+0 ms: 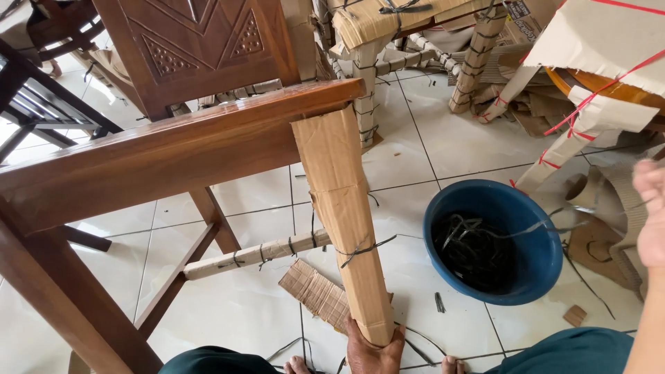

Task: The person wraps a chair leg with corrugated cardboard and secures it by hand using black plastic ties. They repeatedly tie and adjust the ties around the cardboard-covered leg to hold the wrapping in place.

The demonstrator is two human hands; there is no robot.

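Down low, left hand: clasped around the foot of the cardboard-wrapped chair leg, fingers curled up at its bottom edge, close to the floor between the person's knees.
Right hand: lifted at the right edge of the view, partly cut off; it touches nothing I can see, and whether the fingers are spread or curled I cannot tell.
Chair leg: it runs down from the front corner of the wooden chair, sheathed in brown cardboard in two overlapping pieces, slanting slightly to the right as it descends.
Black strap: tied round the cardboard about two thirds of the way down the leg, its loose ends sticking out to either side.
Crossbar: also wrapped in cardboard and bound with dark ties, meeting the leg on its left side.
Cardboard scrap: a corrugated piece lying flat on the tiles, just left of the leg's foot.
Blue bucket: on the floor to the right of the leg, near it but apart, holding a tangle of black strapping.
Tiled floor: white, glossy, scattered with short strap offcuts.
Farther back: more furniture legs wrapped in cardboard, some bound in red strap, with loose cardboard heaped at the right.
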